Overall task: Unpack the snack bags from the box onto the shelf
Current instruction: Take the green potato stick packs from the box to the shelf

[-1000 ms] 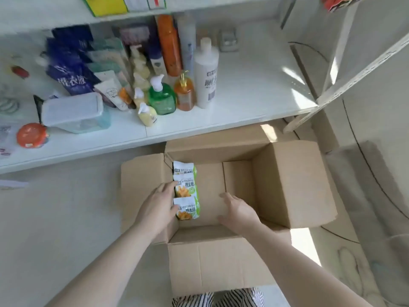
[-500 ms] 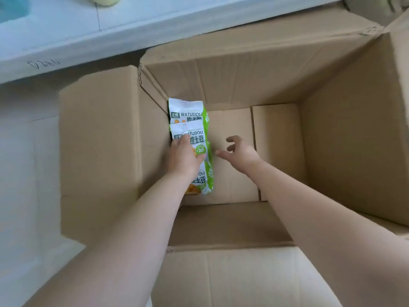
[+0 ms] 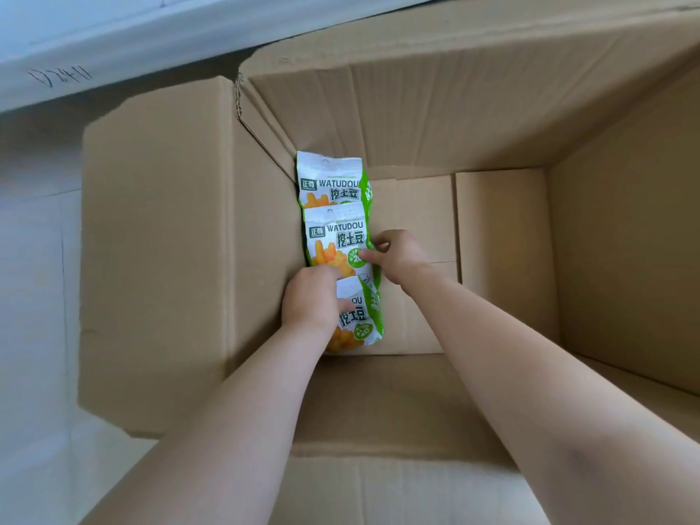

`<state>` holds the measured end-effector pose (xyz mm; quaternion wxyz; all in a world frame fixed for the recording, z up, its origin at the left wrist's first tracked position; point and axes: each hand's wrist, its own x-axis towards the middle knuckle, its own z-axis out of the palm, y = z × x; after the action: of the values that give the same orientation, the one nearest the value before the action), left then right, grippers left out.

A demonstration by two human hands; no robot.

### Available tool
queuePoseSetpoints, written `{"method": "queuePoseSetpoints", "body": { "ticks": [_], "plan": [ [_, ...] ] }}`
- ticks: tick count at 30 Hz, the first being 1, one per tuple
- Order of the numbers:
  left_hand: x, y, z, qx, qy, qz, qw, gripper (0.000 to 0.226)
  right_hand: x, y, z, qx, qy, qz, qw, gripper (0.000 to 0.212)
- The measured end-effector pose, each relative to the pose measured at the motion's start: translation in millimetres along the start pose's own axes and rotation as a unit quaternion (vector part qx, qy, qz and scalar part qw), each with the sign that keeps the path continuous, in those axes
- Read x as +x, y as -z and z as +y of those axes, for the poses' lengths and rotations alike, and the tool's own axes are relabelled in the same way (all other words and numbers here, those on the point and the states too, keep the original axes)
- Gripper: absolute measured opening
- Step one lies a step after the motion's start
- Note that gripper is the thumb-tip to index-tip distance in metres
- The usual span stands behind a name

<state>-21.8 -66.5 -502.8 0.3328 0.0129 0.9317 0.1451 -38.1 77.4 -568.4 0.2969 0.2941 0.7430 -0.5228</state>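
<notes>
Snack bags (image 3: 337, 236) lie in an overlapping row on the floor of the box (image 3: 503, 229), against its left wall. The left hand (image 3: 310, 297) curls its fingers over the nearest bag; the right hand (image 3: 397, 252) pinches the middle bag's right edge. Gathering all three together, supported from beneath, should prevent slipping. Their long axis runs away from the person, printed tops pointing toward the shelf (image 3: 113, 36).

Background: pale tiled floor (image 3: 34, 305) with thin grout lines at left; above it, the white front edge of a shelf board (image 3: 125, 43) crosses the upper left, bearing handwritten pencil marks (image 3: 58, 76). Soft, even daylight.
</notes>
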Motion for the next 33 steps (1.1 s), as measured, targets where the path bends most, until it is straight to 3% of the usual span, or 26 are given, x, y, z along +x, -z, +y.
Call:
{"method": "queuePoseSetpoints", "body": {
  "ticks": [5, 18, 25, 31, 33],
  "plan": [
    [-11.8, 7.7, 4.6, -0.061, 0.020, -0.005, 0.998, 0.034, -26.3, 37.3, -7.5, -0.025, 0.000, 0.026, 0.999, 0.039],
    [-88.9, 99.7, 87.9, -0.084, -0.065, -0.013, 0.994, 0.028, -149.4, 145.7, -69.9, -0.038, 0.028, 0.096, 0.994, 0.035],
    [-170.2, 194.4, 131.1, -0.138, -0.110, -0.050, 0.983, 0.026, -273.3, 205.3, -128.7, -0.010, 0.042, 0.103, 0.994, 0.015],
    [-256.3, 308.4, 152.6, -0.206, -0.155, -0.078, 0.963, 0.063, -410.6, 251.7, -203.7, 0.000, 0.074, 0.119, 0.990, 0.026],
    [-295.6, 349.0, 160.5, -0.193, -0.173, -0.063, 0.964, 0.055, -453.1, 265.6, -229.2, 0.007, 0.095, 0.122, 0.988, 0.025]
  ]
}}
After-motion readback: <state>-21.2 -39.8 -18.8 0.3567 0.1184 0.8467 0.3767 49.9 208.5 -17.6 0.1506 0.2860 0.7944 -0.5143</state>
